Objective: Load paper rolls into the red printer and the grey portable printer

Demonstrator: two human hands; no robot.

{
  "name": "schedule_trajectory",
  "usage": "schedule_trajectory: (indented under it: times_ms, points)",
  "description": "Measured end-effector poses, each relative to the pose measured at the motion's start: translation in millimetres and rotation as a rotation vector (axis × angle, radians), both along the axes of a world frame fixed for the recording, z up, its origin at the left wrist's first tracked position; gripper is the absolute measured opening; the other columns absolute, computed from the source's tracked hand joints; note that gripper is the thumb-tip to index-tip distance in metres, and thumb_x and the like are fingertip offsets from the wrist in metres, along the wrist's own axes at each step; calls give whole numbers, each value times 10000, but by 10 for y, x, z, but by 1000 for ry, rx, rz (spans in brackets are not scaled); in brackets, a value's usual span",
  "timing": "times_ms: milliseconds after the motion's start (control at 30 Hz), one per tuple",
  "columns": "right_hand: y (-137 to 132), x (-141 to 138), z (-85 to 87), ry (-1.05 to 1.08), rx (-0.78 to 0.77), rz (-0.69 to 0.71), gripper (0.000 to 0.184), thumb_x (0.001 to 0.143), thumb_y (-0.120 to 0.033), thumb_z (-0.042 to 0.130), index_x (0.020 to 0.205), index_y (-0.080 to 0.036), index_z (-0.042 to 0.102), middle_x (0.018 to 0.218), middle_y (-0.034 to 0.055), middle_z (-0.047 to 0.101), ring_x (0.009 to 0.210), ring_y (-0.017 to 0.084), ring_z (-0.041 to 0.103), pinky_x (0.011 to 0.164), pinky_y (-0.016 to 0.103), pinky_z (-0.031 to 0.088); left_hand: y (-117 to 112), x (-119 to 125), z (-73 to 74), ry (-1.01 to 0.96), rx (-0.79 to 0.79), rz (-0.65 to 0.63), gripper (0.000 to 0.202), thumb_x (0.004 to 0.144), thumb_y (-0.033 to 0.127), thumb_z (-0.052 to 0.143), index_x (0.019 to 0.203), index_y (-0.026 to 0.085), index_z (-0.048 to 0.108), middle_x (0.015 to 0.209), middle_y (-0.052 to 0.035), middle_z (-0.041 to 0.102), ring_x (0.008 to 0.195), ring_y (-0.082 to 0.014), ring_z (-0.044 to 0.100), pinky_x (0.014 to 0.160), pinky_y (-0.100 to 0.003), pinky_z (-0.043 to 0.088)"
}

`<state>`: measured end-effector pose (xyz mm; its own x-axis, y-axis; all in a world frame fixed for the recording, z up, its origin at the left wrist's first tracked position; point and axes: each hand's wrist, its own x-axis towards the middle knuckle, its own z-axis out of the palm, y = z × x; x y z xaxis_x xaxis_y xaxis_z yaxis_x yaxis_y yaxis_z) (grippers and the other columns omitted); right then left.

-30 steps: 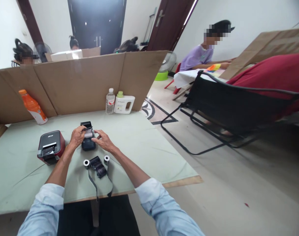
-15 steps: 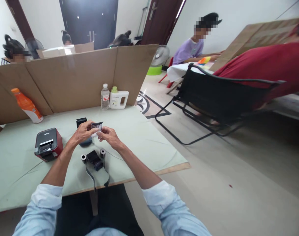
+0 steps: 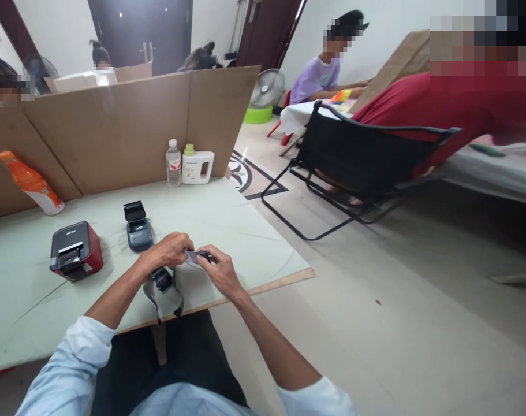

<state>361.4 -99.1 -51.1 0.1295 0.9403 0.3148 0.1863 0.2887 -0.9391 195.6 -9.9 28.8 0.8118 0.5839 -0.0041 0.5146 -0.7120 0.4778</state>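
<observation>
Between my hands is a small packet-like piece (image 3: 194, 257), pale and partly see-through with a dark part; its exact kind is unclear. My left hand (image 3: 172, 249) pinches its left end. My right hand (image 3: 219, 269) grips the dark right end with thumb and fingers. Below my left hand lies a dark device (image 3: 162, 279) with strips trailing toward the table edge, partly covered by the hand. A small blue-grey label printer (image 3: 139, 234) stands just behind my left hand, its lid raised.
A red and black printer (image 3: 76, 251) sits at the left of the table (image 3: 263, 242). An orange bottle (image 3: 31, 184), a clear water bottle (image 3: 173, 164) and a white jug (image 3: 197, 166) stand by the cardboard screen (image 3: 128, 133). A black folding chair (image 3: 332, 156) and several people are beyond.
Both hands have moved right and toward me with the packet-like piece, and are now farther apart. The small label printer is uncovered, while my left hand now partly covers the dark device.
</observation>
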Motion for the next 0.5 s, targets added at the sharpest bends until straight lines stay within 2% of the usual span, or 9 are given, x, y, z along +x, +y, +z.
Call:
schedule_trajectory:
  times_ms: [133,233,333,400,500]
  points:
    - [-198,-39,-135,-85,34,17,144,919,-314,604,840,-217,674,843,50,689,804,205,641,763,333,517,-148,78,-152,146,35,-71,291,669,41,574,789,207,780,828,-80,735,810,-230,675,737,-293,506]
    - [-267,-86,-208,-176,41,56,152,933,-293,587,813,-228,655,839,59,680,814,218,640,773,350,513,-204,28,-152,186,15,-80,310,704,60,598,882,223,791,881,-79,751,861,-239,689,773,-299,519]
    - [-290,-113,-234,-216,54,86,133,932,-286,589,829,-235,655,851,65,689,852,233,652,809,369,519,-175,-170,-50,53,23,-29,404,752,130,630,1111,251,770,1114,-73,752,1066,-250,677,957,-330,513]
    - [-293,-118,-233,-209,65,97,110,927,-278,597,845,-235,657,875,68,700,870,237,662,831,379,523,-131,-378,22,-20,61,44,426,778,156,619,1175,243,747,1209,-76,727,1164,-260,646,1056,-362,474]
    - [-297,-109,-218,-199,66,102,100,930,-285,607,854,-235,650,890,69,700,859,233,663,826,381,524,-102,-713,42,9,127,210,442,748,128,605,1149,251,743,1207,-76,721,1158,-278,642,1042,-380,474]
